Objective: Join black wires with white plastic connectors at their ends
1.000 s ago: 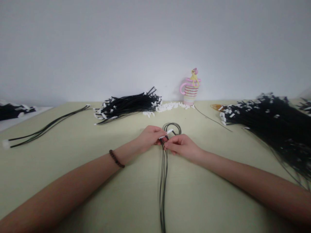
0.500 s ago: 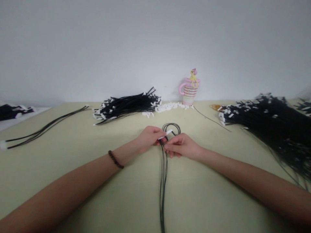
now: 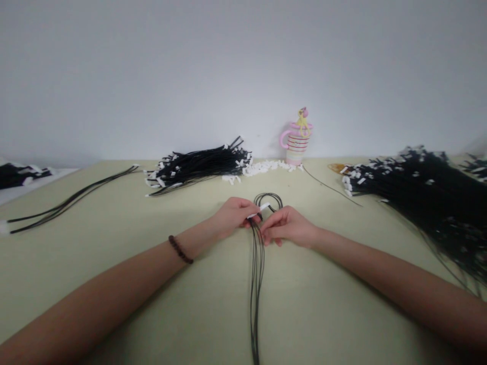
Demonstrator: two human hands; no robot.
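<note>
My left hand (image 3: 242, 211) is closed on a white connector (image 3: 264, 207) and the black wires (image 3: 255, 274) that run from it. These thin wires hang down toward the table's near edge, and some curl in a loop beyond my fingers. Close on the right, my right hand (image 3: 283, 226) has its thumb and fingers pinched together on one or more of the wires. Exactly which wires sit between those fingertips is too small to make out. A dark beaded bracelet (image 3: 180, 249) circles my left wrist.
Behind my hands lie a bundle of black cables with white ends (image 3: 201, 165), loose white connectors (image 3: 268, 167) and a pink striped mug (image 3: 297, 144). A large cable pile (image 3: 429, 192) covers the right side. A separate cable (image 3: 72, 200) lies at left.
My right hand has shifted slightly right, drawing a wire a little away from the others. My left hand stays in place with the connector.
</note>
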